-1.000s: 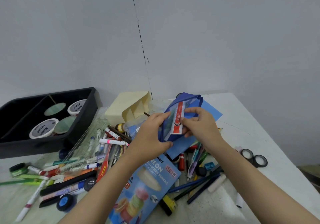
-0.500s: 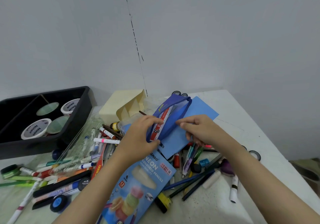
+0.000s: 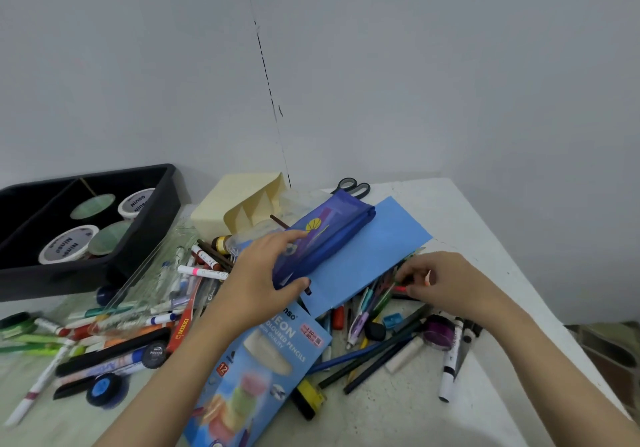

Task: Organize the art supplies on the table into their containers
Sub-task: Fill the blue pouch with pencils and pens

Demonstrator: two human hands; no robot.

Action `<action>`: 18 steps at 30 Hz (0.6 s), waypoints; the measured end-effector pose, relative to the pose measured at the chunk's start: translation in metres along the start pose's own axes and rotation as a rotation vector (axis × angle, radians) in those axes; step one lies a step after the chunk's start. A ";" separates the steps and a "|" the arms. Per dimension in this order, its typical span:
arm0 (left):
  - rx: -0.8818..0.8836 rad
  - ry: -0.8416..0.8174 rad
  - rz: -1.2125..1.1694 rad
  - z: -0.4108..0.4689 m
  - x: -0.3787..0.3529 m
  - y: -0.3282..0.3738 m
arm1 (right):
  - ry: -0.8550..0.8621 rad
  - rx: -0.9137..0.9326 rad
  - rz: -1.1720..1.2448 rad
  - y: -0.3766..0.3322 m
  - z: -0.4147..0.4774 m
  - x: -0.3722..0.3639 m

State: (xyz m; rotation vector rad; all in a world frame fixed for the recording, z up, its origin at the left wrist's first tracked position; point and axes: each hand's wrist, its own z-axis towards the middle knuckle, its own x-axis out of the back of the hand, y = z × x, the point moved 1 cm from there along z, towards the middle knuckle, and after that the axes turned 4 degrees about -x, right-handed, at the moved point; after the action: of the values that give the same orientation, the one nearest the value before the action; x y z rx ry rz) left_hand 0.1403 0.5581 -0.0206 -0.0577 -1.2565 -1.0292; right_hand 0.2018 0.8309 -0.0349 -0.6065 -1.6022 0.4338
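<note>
A craft corner: white table (image 3: 460, 218) strewn with markers (image 3: 202, 271), pencils (image 3: 369, 355), scissors (image 3: 351, 187).

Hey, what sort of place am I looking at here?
Probably a home or classroom craft desk: a white table against a bare wall, strewn with loose markers, a coloured pencils box, and a black tray of paint tubs. The left hand grips a blue pencil case.

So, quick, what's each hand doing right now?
Left hand: grips the blue pouch.
Right hand: pinches a thin pink-tipped pen.
</note>
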 end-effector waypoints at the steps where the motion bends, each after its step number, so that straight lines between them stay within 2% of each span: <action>1: -0.002 0.025 0.005 -0.001 -0.001 0.002 | 0.010 0.034 -0.097 0.000 -0.001 -0.003; 3: -0.004 0.081 0.012 -0.002 -0.003 0.009 | 0.046 0.105 -0.245 0.001 -0.001 -0.009; 9: -0.026 0.220 -0.068 -0.010 -0.025 0.037 | 0.185 0.272 -0.349 0.015 0.001 -0.015; 14: 0.020 0.246 -0.267 -0.014 -0.045 0.065 | 0.165 0.321 -0.181 0.028 -0.002 0.005; 18: 0.145 0.234 -0.560 -0.015 -0.058 0.077 | 0.149 0.367 0.142 0.027 -0.009 0.020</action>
State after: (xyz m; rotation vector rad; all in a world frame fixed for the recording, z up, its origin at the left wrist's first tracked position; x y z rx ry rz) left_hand 0.2054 0.6292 -0.0349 0.5397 -1.1506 -1.3711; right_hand 0.2130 0.8639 -0.0342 -0.4608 -1.3001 0.7519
